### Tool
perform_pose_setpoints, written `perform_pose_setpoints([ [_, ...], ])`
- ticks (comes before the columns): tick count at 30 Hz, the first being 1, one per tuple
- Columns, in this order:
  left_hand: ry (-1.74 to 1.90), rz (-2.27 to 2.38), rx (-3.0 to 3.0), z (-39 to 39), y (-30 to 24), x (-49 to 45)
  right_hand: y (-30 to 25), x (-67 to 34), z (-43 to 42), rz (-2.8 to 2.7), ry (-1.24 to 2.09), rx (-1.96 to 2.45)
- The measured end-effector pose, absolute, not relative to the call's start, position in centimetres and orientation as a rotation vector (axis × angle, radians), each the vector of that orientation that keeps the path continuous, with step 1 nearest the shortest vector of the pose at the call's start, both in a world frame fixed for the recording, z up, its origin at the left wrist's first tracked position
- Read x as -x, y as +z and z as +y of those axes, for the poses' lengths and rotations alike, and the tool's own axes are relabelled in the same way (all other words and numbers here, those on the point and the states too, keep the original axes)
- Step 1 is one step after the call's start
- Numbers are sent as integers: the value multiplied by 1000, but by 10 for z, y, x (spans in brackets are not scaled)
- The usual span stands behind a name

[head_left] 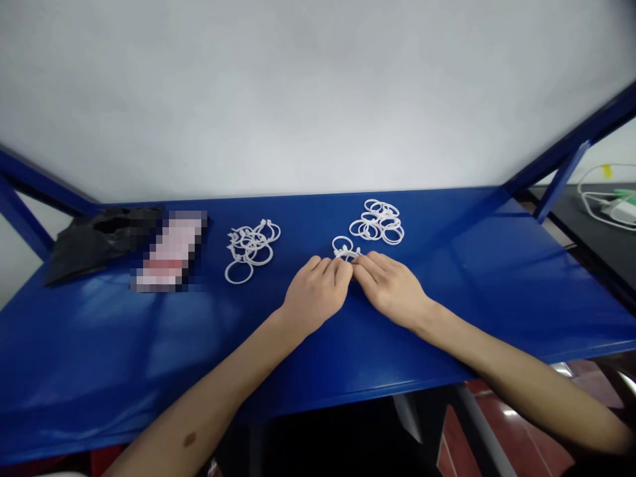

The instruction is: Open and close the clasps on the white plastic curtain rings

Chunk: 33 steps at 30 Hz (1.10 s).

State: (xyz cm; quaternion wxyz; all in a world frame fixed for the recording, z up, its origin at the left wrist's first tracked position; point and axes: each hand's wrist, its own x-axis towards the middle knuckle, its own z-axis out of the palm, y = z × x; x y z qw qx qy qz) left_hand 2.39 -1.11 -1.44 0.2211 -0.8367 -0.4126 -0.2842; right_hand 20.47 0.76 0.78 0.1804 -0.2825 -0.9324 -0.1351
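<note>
Blue worktop (173, 358) against a pale wall (318, 99); white ring (353, 254) w/ small knobs btwn L hand (318, 293) & R hand (391, 289), near worktop's mid, both seemingly pinching it, fingertips mostly hidden. Prob. v. light, springy plastic, smooth so a bit slippery, could snap if over-bent; best taken by the rim, either side of knobs. Ring pile (380, 220) beyond R hand, second pile (252, 242) off L, black bag (79, 246) far L

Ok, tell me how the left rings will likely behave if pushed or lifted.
The left rings may shift or lift as a loose tangle, since they overlap. They look fairly stiff, holding curved outlines, and probably light, being thin. They might slide easily, as the table looks smooth and shiny.
</note>
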Motion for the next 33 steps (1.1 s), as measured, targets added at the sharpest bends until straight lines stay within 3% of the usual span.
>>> perform_pose_setpoints([
  [11,-968,-1421,2327,6,-14,9,3,-216,22,-2458,-137,806],
  [16,-614,-1749,2137,22,-13,47,-2,-231,38,-2514,87,907],
  [22,-589,-1924,2029,19,-11,48,-4,-238,42,-2707,239,831],
  [27,-668,-1808,2054,16,-3,38,-2,-241,44,-2629,288,900],
  [33,-610,-1359,2612,12,-24,12,-1,-236,42,-2577,278,884],
])
